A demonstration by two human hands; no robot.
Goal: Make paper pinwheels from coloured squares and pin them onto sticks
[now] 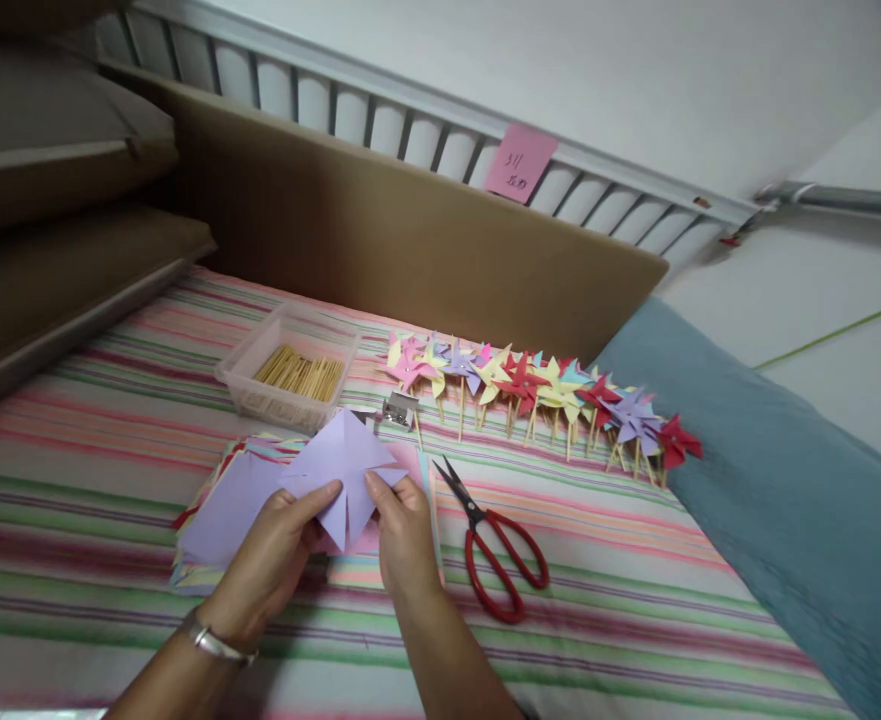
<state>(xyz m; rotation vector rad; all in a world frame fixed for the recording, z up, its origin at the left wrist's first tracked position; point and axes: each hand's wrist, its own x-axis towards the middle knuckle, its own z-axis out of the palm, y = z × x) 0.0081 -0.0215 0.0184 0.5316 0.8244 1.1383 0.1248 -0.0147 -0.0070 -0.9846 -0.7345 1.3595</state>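
Observation:
Between my two hands is a square of purple paper (342,455), with slits cut in from its corners. My left hand (282,540) pinches its lower left side, thumb on top. On the right side my right hand (406,520) pinches it the same way. Underneath lies a stack of coloured paper sheets (230,510), with purple on top at the left and pink at the right. Scissors with red handles (489,545) rest on the striped cloth to the right of my right hand, blades slightly apart.
Behind the paper stands a clear plastic box (249,385) of short wooden sticks (301,373). Finished paper pinwheels (522,383) on sticks lie in a row at the back right. A small metallic object (399,410) sits near them. Cardboard (380,240) stands along the back.

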